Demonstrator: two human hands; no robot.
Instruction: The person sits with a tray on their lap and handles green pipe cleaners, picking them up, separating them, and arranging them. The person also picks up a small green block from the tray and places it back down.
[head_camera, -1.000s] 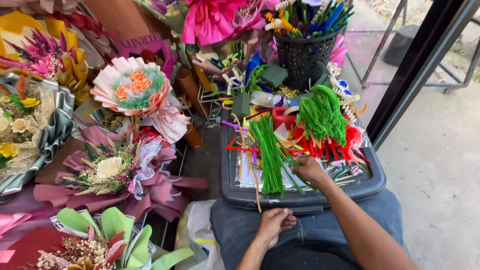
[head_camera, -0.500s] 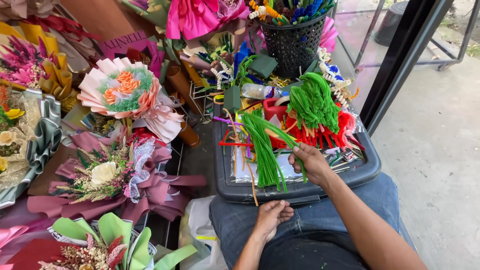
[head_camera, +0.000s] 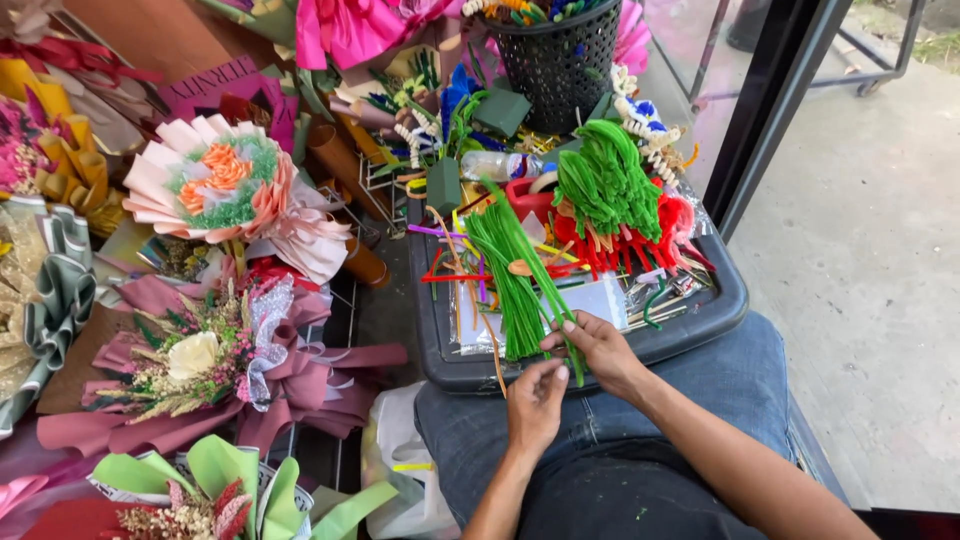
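A dark plastic tray (head_camera: 690, 335) rests on my lap, filled with craft supplies. A bundle of green pipe cleaners (head_camera: 505, 265) lies across its left half. My right hand (head_camera: 598, 350) pinches one or two green pipe cleaner stems (head_camera: 556, 300) pulled up from the bundle, at the tray's near rim. My left hand (head_camera: 535, 405) is raised just below it, fingers curled towards the lower ends of those stems. More curled green pipe cleaners (head_camera: 605, 180) sit over red ones (head_camera: 625, 240) at the tray's back right.
Wrapped flower bouquets crowd the left: a pink fan-shaped one (head_camera: 215, 190), a mauve one with a cream rose (head_camera: 200, 365), a green-wrapped one (head_camera: 210, 495). A black mesh basket (head_camera: 560, 55) stands behind the tray. A dark door frame (head_camera: 775, 110) and concrete floor lie to the right.
My left hand rose from my lap to meet the right hand. My right hand drew green stems from the bundle towards the tray's near edge.
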